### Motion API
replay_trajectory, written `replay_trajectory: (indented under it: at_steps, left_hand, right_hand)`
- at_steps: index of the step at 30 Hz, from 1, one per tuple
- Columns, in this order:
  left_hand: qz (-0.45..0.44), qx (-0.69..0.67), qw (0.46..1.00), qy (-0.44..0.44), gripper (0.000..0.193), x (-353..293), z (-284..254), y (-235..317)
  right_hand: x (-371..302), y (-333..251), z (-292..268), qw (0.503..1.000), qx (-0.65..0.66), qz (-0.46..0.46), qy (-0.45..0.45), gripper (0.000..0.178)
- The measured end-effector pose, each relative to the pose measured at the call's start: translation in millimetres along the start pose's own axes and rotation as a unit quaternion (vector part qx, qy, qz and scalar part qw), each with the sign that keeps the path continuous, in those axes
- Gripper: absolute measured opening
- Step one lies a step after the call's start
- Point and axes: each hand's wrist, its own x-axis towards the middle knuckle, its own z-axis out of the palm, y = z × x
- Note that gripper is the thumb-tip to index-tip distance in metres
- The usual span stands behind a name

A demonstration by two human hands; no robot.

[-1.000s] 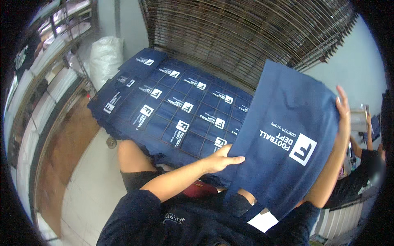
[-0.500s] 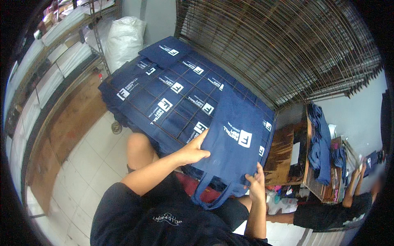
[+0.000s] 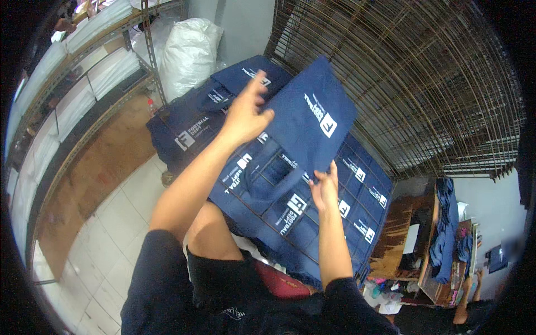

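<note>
A navy tote bag [image 3: 312,106] with a white print is held tilted above the rack, its looped handle [image 3: 279,184] hanging at the near side. My right hand [image 3: 325,188] pinches the bag's lower right corner. At the bag's left edge is my left hand [image 3: 247,114], open with thumb and fingers spread, apparently not gripping the cloth. Beneath both hands lies a wire rack [image 3: 262,209] with more printed navy bags under its bars. Another navy bag [image 3: 237,71] lies flat at the far left end.
Stacked wire racks [image 3: 391,72] rise at the far right. A white sack [image 3: 192,56] and shelves with white sheets [image 3: 111,72] stand left. A red stool [image 3: 282,279] is by my legs. Right, navy cloth [image 3: 445,234] hangs from a wooden shelf [image 3: 393,248]; a co-worker's arms [image 3: 466,296] show beyond.
The tote bag has moved from the rack's near right part toward its far middle. My left hand has let go and is now farther left. My right hand has gone forward with the bag.
</note>
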Motion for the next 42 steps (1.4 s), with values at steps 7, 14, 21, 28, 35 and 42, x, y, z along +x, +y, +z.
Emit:
replay_trajectory:
  at_steps: [7, 14, 21, 28, 35, 42]
  left_hand:
    - [0.058, 0.109, 0.990, 0.066, 0.056, -170.8, -49.8, -23.0]
    - [-0.003, 0.187, 0.982, -0.006, 0.033, -316.9, -51.1, -61.7]
    - [-0.020, 0.172, 0.985, 0.016, 0.023, -298.5, -48.9, -71.6]
    - [-0.021, 0.164, 0.986, 0.027, 0.021, -295.6, -49.1, -68.3]
    - [-0.052, 0.157, 0.986, 0.022, 0.019, -299.1, -46.5, -70.7]
    - [-0.042, 0.165, 0.985, 0.015, 0.015, -295.6, -44.8, -68.9]
  right_hand:
    - [151.0, 69.5, 27.1, 0.994, 0.053, 0.054, 0.076, 0.074]
    - [197.8, 92.6, 26.7, 0.983, -0.046, 0.096, 0.146, 0.084]
    - [196.6, 88.0, 37.0, 0.985, -0.054, 0.084, 0.138, 0.083]
    - [204.3, 87.6, 37.0, 0.989, -0.060, 0.073, 0.117, 0.084]
    - [199.2, 86.4, 44.7, 0.988, -0.050, 0.070, 0.126, 0.083]
    - [146.5, 57.8, 58.4, 0.946, -0.264, 0.064, 0.176, 0.084]
